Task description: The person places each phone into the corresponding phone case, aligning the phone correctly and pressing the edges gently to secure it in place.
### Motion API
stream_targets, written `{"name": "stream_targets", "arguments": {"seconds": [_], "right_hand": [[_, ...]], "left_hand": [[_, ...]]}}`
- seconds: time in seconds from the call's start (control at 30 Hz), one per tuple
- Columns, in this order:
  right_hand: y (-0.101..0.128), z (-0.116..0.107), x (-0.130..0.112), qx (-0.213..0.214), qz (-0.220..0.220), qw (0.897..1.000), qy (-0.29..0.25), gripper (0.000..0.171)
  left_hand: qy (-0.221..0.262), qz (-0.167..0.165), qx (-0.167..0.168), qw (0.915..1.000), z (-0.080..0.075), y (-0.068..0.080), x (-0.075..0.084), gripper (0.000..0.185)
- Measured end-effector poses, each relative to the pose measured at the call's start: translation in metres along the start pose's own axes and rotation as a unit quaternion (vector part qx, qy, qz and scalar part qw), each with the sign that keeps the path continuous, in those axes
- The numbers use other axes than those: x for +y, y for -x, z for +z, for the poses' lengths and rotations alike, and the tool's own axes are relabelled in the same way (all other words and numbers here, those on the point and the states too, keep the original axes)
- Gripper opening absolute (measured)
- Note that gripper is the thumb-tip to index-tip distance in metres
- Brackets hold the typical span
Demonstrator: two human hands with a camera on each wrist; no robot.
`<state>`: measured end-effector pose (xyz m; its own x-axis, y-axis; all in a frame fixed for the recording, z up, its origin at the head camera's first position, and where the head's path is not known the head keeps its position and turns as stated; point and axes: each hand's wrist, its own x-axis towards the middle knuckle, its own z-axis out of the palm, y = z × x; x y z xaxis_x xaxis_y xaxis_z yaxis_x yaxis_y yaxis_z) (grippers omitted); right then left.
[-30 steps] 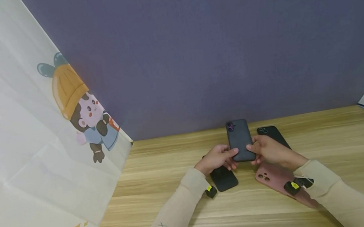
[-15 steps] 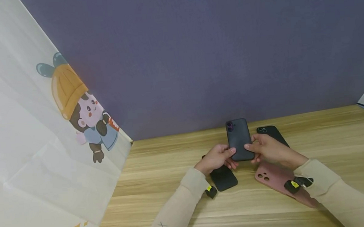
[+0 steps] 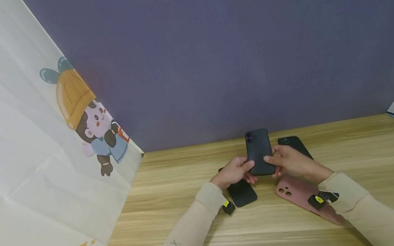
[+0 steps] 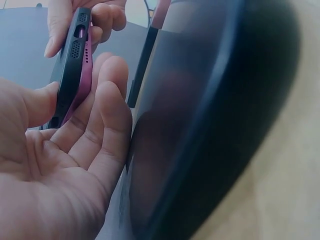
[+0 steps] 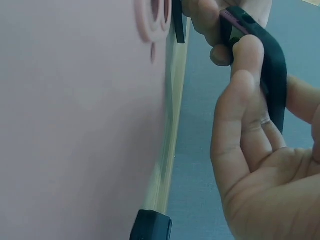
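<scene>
Both hands hold a phone case [image 3: 260,151] upright between them, its back with the camera opening toward the head camera. In the left wrist view, the black case shows speaker slots and a port opening, and a purple-pink phone [image 4: 86,75] sits askew in it, its lower edge standing out from the case. My left hand [image 3: 232,171] pinches the lower left corner, thumb on the back and fingers behind. My right hand [image 3: 294,164] grips the lower right side the same way, thumb pressed flat on the back. The phone's screen side is hidden in the head view.
A black phone-shaped slab [image 3: 242,195] lies below the left hand. Under the right forearm is a pink phone case [image 3: 297,194]; behind the right hand lies a black one with two camera rings [image 3: 296,143]. A purple-grey panel [image 3: 214,62] stands at the wooden table's [image 3: 174,198] back edge.
The cased phone and both thumbs have shifted very slightly left. Both hands keep their hold, and the things on the table stay where they were.
</scene>
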<state>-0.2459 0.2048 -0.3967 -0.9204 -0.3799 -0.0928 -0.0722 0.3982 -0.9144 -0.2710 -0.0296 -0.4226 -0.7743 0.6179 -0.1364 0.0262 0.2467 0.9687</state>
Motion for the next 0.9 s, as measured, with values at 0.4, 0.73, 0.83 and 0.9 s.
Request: {"name": "stream_targets", "arguments": {"seconds": [0.4,0.73,0.83,0.9], "right_hand": [[0.0,-0.014,0.004,0.088,0.01,0.996,0.006,0.052],[0.002,-0.014,0.004,0.148,-0.024,0.989,0.019,0.052],[0.002,-0.015,0.004,0.151,-0.025,0.988,0.018,0.051],[0.002,-0.015,0.003,0.152,-0.026,0.988,0.012,0.05]], "left_hand": [[-0.083,0.011,-0.056,0.9949,0.002,0.002,0.002,0.027],[-0.107,0.017,-0.086,0.9904,0.0,0.002,-0.001,0.026],[-0.105,0.019,-0.09,0.9902,0.0,0.002,-0.001,0.026],[-0.104,0.018,-0.091,0.9902,0.0,0.002,0.0,0.027]]}}
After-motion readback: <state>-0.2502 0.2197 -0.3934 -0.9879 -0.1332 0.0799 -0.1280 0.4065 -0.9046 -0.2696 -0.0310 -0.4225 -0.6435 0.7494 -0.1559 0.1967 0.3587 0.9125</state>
